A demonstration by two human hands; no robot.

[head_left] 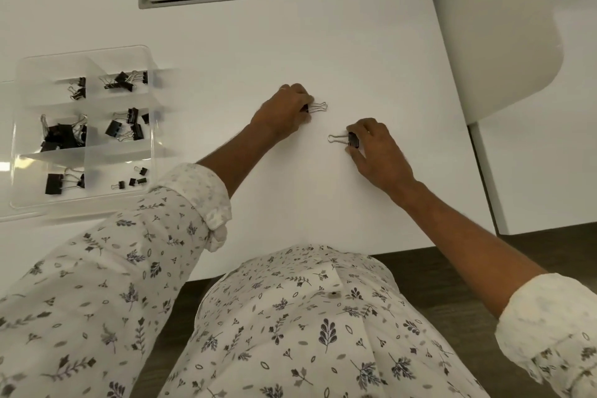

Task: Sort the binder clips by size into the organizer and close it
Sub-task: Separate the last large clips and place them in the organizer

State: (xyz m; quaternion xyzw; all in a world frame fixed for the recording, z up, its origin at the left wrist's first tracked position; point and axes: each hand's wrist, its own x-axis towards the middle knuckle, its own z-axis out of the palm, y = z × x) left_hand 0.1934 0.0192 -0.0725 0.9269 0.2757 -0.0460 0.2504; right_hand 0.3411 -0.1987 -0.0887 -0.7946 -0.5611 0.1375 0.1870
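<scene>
White table (245,52): two hands, each pinching one clip.

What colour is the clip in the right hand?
The binder clip is black with silver wire handles; head view shows it.

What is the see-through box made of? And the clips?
The box looks like clear, glossy plastic: the white table shows through it. The clips seem to be metal: matte black bodies, probably painted, and thin shiny silver wire handles.
</scene>
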